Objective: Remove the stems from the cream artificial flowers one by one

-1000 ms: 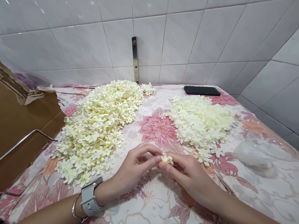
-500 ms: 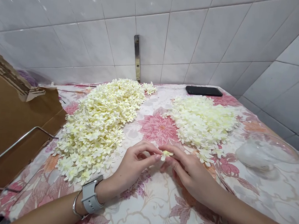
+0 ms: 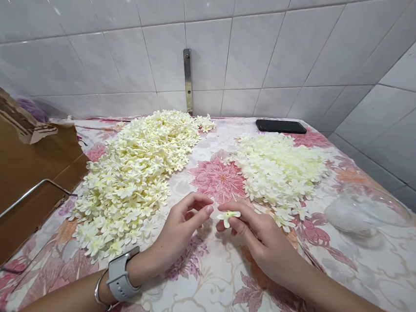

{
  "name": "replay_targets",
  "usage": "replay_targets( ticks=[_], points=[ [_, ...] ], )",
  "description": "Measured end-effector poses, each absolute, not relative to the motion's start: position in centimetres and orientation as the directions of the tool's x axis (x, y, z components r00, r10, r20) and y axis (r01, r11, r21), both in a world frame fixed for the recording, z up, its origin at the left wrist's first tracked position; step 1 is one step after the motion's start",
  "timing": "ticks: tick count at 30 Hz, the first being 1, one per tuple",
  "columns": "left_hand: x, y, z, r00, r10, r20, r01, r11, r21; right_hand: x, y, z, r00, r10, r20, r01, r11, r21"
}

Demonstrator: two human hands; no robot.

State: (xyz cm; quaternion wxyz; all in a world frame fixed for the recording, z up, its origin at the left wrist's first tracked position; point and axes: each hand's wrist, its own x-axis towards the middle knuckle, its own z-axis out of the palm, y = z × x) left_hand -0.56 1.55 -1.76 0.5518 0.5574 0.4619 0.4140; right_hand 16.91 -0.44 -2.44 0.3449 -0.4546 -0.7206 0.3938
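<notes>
The right hand (image 3: pixel 264 234) is pinching a small, cream-white, thin-petalled flower (image 3: pixel 227 217), which is lying crosswise just right of the empty, loosely parted left hand (image 3: pixel 181 227).

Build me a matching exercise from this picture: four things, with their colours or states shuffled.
1. right hand
2. left hand
3. phone
4. watch strap

A. pale grey
B. pinching a single flower
C. black, lying beyond a flower pile
D. curved, nothing visible in its grasp

Pairs: 1-B, 2-D, 3-C, 4-A
</notes>
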Motion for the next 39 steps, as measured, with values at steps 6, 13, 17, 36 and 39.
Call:
replay_targets(
  ticks=[6, 13, 17, 36, 39],
  points=[
    [-0.7, 1.5, -1.6, 0.24, 0.964, -0.119, 0.051, 0.109, 0.993, 16.8, -0.5, -2.0, -0.285, 0.951, 0.123, 0.398, 0.234, -0.887],
    [-0.8, 1.0, -2.0, 0.464, 0.878, -0.116, 0.068, 0.095, 0.993, 16.7, -0.2, -2.3, -0.33, 0.937, 0.11, 0.416, 0.25, -0.874],
    [-0.7, 1.2, -2.3, 0.455, 0.886, -0.087, 0.04, 0.078, 0.996, 16.9, -0.1, -2.8, -0.366, 0.912, 0.186, 0.48, 0.355, -0.802],
    [-0.7, 0.9, -2.9, 0.427, 0.902, -0.066, -0.153, 0.144, 0.978, 16.9, 0.0, -4.4, -0.513, 0.704, 0.492, 0.631, 0.697, -0.339],
    [-0.5, 1.0, -2.5, 0.417, 0.895, -0.157, -0.104, 0.218, 0.97, 17.0, 0.0, -4.3, -0.503, 0.704, 0.502, 0.642, 0.693, -0.328]
  ],
)
